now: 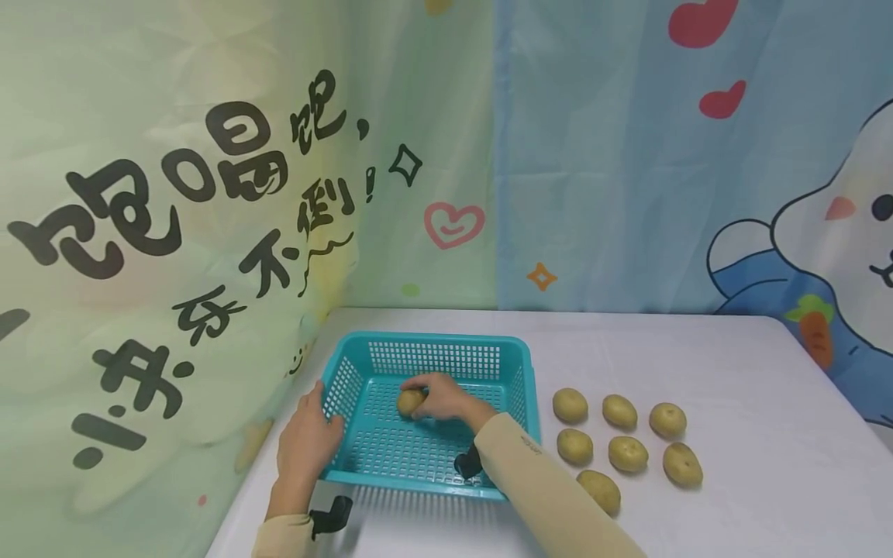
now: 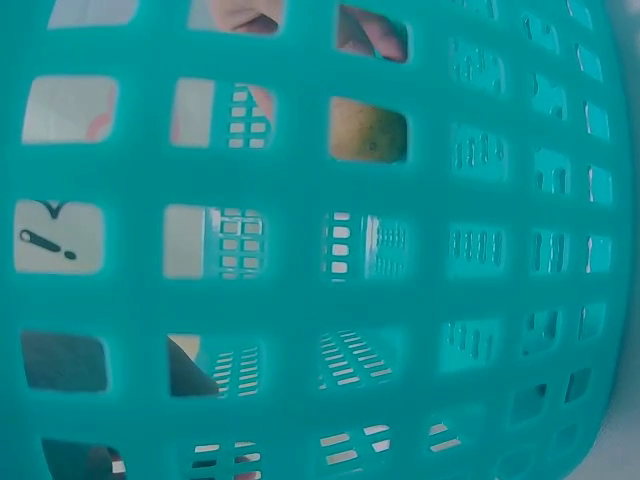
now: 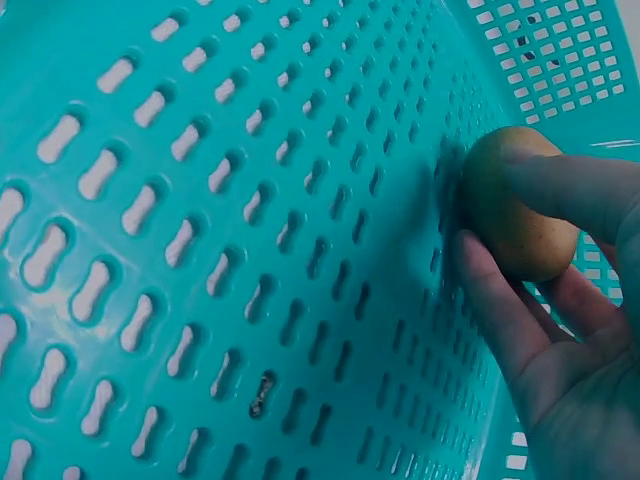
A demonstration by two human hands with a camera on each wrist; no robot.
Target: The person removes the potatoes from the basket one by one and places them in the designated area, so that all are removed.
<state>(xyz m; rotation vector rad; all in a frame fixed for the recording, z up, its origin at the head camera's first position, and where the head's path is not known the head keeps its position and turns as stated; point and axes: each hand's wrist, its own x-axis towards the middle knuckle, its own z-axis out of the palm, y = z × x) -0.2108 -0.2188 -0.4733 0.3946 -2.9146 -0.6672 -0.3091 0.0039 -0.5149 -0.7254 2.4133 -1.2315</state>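
Observation:
A potato (image 1: 409,402) is in my right hand (image 1: 444,399), which holds it low inside the turquoise plastic basket (image 1: 432,490). The right wrist view shows thumb and fingers around the potato (image 3: 515,205), close to the perforated basket floor (image 3: 240,230). My left hand (image 1: 307,435) grips the basket's left rim, its thumb lying over the edge. Through the side holes in the left wrist view, part of the potato (image 2: 370,132) shows; the left hand itself cannot be made out there.
Several potatoes (image 1: 628,454) lie in loose rows on the white table (image 1: 760,387), right of the basket. The right forearm sleeve (image 1: 544,480) passes over the basket's front right corner. Printed curtains (image 1: 593,170) hang behind and to the left.

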